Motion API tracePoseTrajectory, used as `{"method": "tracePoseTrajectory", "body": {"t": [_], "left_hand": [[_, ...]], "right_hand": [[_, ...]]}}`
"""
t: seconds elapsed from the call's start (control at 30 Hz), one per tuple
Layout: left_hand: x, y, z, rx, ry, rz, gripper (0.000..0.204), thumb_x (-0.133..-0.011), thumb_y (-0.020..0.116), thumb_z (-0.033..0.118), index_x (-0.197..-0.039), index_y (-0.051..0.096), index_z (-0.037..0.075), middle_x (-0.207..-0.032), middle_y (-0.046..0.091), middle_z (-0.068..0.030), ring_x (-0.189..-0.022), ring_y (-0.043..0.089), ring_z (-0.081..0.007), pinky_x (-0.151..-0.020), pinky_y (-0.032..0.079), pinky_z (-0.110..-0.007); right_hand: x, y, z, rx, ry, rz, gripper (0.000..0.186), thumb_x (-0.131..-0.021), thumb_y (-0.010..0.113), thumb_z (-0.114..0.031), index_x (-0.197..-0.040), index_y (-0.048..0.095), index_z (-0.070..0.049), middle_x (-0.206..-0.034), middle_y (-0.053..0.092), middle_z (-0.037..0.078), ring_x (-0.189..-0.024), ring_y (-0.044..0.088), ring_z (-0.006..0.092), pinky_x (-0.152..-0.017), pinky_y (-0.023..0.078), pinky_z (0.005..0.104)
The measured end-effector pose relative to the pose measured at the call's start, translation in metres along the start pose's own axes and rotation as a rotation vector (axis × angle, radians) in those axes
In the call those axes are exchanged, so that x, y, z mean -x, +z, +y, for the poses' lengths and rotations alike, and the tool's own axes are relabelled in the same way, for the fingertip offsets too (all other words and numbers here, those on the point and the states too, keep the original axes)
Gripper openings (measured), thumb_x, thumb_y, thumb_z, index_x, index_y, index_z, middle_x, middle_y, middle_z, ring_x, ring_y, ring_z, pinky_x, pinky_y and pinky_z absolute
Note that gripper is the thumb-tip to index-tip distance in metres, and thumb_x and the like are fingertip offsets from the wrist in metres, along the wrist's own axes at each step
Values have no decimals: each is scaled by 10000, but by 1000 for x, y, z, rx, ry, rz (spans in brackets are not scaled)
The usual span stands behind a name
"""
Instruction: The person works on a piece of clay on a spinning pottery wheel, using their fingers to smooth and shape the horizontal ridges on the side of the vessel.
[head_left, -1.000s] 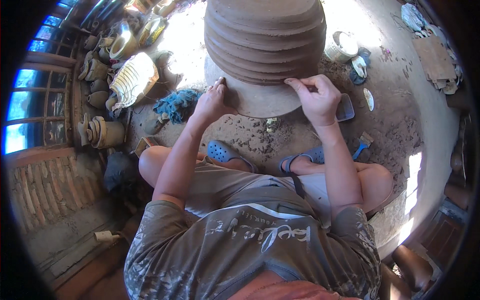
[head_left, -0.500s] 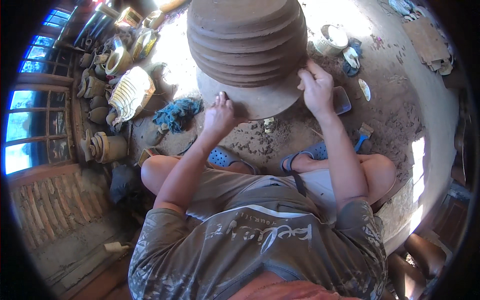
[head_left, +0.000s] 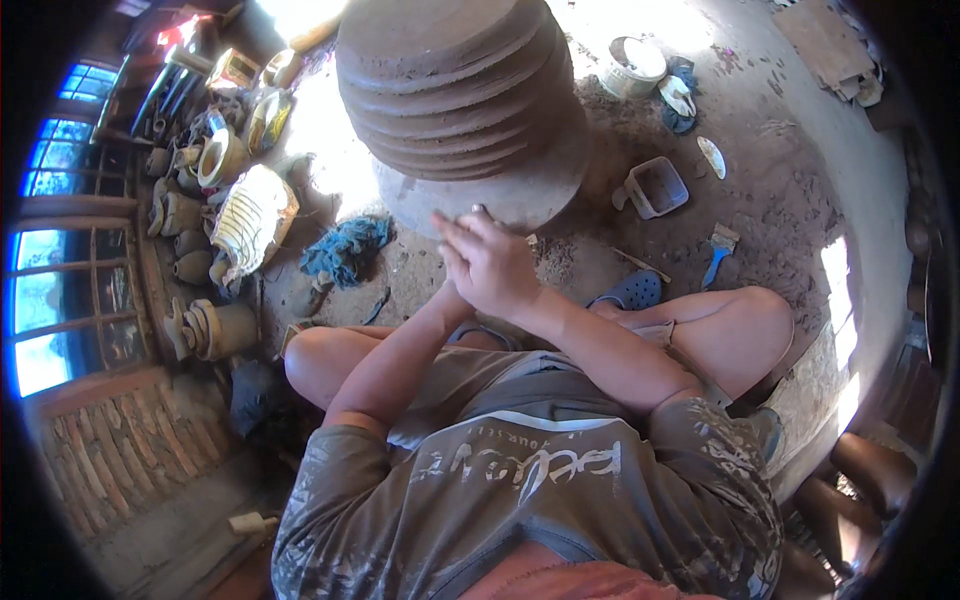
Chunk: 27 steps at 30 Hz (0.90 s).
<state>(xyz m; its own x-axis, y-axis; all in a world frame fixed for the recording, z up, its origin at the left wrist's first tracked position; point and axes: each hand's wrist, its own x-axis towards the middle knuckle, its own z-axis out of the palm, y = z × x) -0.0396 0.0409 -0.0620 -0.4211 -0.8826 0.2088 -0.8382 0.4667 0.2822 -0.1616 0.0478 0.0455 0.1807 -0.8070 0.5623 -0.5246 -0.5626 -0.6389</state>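
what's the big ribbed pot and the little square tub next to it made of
Big ribbed pot: looks like unfired clay, matte grey-brown with coil ridges and no glaze or shine. Square tub: probably plastic, thin smooth pale walls, dusted with mud. Both hands meet at the pot's base.

big ribbed clay pot (head_left: 460, 90) in front of me, upright on its round base

i see a wide brown unfired vessel with stacked horizontal ridges down its wall, flat on top, sitting on a disc-shaped clay base (head_left: 520, 195) on the dirt floor; its lower rim is just beyond my joined hands, sunlight falling behind it
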Motion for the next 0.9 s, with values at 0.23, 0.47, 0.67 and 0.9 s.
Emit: {"method": "tracePoseTrajectory", "body": {"t": [0.23, 0.47, 0.67, 0.9], "left_hand": [[-25, -65, 1, 266, -280, -264, 585, -1043, 586, 558, -1144, 645, -16, -964, 743, -154, -846, 747, -341, -745, 581, -453], [-23, -71, 41, 1313, -412, -441, 650, -1130, 383, 553, -1068, 644, -39, -803, 693, -108, -657, 667, -204, -701, 554, -355], [-22, -60, 24, 1173, -466, -567, 560, -1113, 451, 546, -1042, 647, 26, -789, 682, -43, -645, 639, -105, -572, 441, -238], [-33, -70, 25, 1306, -509, -663, 360, -1086, 617, 401, -1054, 661, 46, -808, 658, -6, -694, 615, -64, -643, 467, -241]], "right_hand": [[-4, -76, 47, -72, 259, -55, 177, -912, 773, -185, -1011, 778, -39, -900, 727, 134, -794, 722, 333, -724, 589, 419], [35, -73, 70, 34, -102, -377, 255, -896, 767, -179, -1101, 720, -37, -1102, 699, 154, -1000, 699, 334, -805, 591, 429], [42, -72, 65, -16, 18, -355, 232, -902, 753, -129, -1106, 727, -20, -1066, 716, 167, -951, 711, 355, -807, 590, 434], [46, -75, 71, -165, 104, -249, 220, -898, 769, -101, -1096, 745, -10, -1035, 746, 174, -917, 734, 354, -805, 592, 410]]}}
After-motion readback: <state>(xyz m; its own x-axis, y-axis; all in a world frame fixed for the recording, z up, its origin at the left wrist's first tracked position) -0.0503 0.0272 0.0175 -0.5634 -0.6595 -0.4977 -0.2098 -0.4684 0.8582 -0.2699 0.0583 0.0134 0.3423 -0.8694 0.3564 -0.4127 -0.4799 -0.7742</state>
